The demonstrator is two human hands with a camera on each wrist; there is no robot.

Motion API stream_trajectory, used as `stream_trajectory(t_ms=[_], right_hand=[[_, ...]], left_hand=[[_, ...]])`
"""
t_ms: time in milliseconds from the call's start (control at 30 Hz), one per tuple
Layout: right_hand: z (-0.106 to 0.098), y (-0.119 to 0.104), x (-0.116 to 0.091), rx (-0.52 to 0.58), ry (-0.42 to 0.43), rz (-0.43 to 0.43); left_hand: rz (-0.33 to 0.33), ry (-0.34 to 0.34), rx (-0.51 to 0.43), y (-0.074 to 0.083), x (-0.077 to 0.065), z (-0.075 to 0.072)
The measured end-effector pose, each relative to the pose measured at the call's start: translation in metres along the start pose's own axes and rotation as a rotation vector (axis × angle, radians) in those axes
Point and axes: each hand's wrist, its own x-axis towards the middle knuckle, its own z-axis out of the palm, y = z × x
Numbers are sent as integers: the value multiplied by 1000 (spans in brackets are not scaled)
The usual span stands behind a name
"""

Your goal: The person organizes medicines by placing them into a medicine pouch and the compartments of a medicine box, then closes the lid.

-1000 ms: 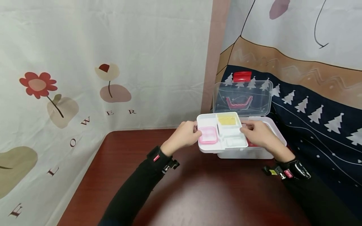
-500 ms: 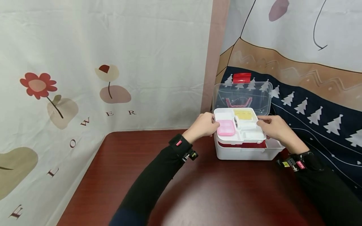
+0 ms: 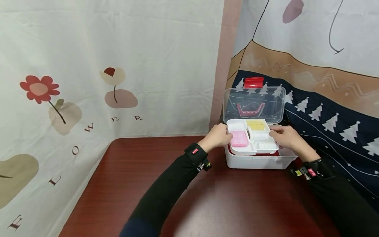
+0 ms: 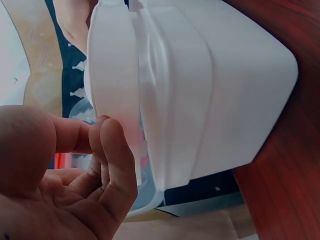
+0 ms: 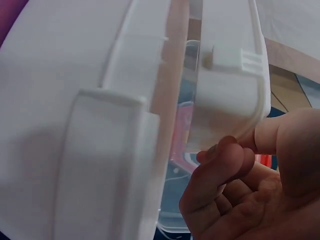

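Both hands pinch the ends of a white compartment tray (image 3: 254, 140) with a pink lid (image 3: 239, 139) on its left and a yellow piece (image 3: 256, 125) at the back. My left hand (image 3: 217, 136) grips the left end, fingertips against its side in the left wrist view. At the right end, my right hand (image 3: 286, 137) holds the tray between thumb and fingers. Under it stands a white storage box (image 3: 251, 162), its clear lid (image 3: 273, 105) swung up behind. In the right wrist view a gap shows between the tray and the box rim. Something red peeks out beneath the tray.
The box stands on a dark reddish-brown table (image 3: 142, 164) near its back right. A red latch (image 3: 253, 82) and a pink handle (image 3: 250, 110) are on the raised lid. A printed cloth (image 3: 165, 65) hangs behind; a navy cloth with trees (image 3: 322, 115) hangs at the right.
Both hands have carried the tray from left of the box to over it. In the last half second the tray has come down closer to the box.
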Motion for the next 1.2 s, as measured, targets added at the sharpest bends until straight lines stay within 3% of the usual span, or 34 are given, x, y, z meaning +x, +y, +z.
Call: stream_trajectory(t_ms=[367, 833, 1033, 1200], right_hand=[[5, 0, 2, -31, -23, 11], [-1, -4, 0, -14, 25, -13], [3, -1, 3, -39, -28, 14], [6, 3, 5, -91, -28, -10]], left_hand=[[-12, -13, -10, -8, 2, 6], [9, 12, -27, -4, 2, 1], [-16, -31, -13, -7, 3, 6], [-20, -26, -7, -9, 3, 8]])
